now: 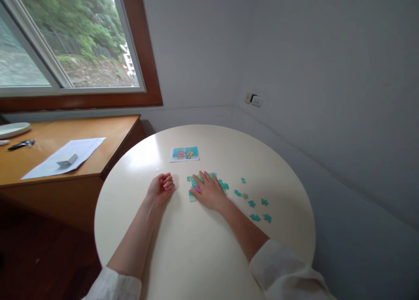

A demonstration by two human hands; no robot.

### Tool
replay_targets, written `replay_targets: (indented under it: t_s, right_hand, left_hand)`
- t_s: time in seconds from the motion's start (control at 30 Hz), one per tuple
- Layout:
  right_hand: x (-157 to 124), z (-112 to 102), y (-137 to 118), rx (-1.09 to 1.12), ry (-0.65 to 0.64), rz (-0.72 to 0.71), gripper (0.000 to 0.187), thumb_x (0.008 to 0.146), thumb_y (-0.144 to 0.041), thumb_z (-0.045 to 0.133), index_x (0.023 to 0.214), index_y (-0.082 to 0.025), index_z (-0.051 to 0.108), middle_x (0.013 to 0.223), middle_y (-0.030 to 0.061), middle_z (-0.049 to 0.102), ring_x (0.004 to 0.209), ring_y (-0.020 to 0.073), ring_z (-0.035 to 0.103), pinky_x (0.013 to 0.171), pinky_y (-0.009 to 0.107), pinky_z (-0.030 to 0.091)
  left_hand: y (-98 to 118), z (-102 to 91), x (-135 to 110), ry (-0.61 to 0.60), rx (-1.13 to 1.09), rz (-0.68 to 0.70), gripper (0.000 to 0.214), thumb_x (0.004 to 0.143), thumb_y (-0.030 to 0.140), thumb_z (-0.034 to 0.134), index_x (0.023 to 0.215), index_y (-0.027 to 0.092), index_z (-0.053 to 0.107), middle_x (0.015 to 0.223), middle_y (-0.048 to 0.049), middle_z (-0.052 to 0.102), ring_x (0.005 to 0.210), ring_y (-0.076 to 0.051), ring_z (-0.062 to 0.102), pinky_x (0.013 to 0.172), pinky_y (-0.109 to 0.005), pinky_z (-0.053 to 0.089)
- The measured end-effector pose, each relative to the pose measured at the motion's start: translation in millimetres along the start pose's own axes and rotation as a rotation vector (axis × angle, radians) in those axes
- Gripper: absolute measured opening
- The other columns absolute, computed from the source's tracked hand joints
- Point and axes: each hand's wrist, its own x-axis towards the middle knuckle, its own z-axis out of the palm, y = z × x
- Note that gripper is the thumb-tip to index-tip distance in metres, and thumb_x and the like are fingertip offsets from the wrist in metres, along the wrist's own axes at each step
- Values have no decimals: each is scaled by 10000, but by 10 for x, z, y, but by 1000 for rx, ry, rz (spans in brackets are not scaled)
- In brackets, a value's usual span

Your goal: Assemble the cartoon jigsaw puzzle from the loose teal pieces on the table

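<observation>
My right hand (209,191) lies flat, fingers stretched, on a partly joined teal jigsaw (223,185) on the round cream table (203,247). My left hand (161,187) rests on the table to the left of the jigsaw, fingers curled into a loose fist with nothing showing in it. Several loose teal pieces (255,204) lie scattered to the right of my right hand. A small cartoon picture card (184,153) lies beyond both hands, nearer the far edge.
A wooden desk (39,177) stands to the left, touching the table, with paper sheets (65,156), a small grey object, a pen and a pale plate on it. A window is above it. Grey walls meet behind the table, with a socket (254,100).
</observation>
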Motion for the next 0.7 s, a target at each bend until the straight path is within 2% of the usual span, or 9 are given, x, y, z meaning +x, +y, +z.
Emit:
replay_targets:
  t_s: [0.13,0.33,0.47,0.57,0.7]
  right_hand:
    - [-4,-11,-2,3,3,-2,591,886,-527,273,1387,-215,303,1463,110,258,1352,246,191,1080,442,114]
    - [-12,-32,-23,-5,11,-2,580,887,-510,288,1377,-202,328,1452,119,283,1346,252,209,1078,447,124]
    - [-11,-24,-29,-3,21,-3,571,889,-502,285,1370,-199,345,1446,123,295,1343,255,219,1078,451,123]
    - [-7,-6,-24,4,37,-6,568,890,-501,277,1370,-203,343,1445,120,298,1341,254,223,1077,454,123]
    - [-4,17,-14,2,53,-11,573,885,-504,285,1374,-209,333,1448,110,295,1339,248,229,1075,450,129]
  left_hand:
    - [-37,29,-9,-86,71,38,214,779,51,440,605,165,388,449,74,320,339,-44,317,348,-159,300]
    - [-100,51,-24,-183,254,147,125,668,44,626,675,121,527,538,20,519,488,-69,513,508,-168,459]
    - [-73,108,-32,-196,360,199,136,628,53,683,646,106,559,562,-11,581,527,-88,565,594,-207,513]
    - [-7,283,-54,-219,447,255,154,617,69,709,595,99,559,513,-17,573,499,-95,567,602,-224,521]
    - [108,661,-114,-289,553,321,171,607,87,732,575,101,565,502,-17,580,487,-106,577,612,-252,529]
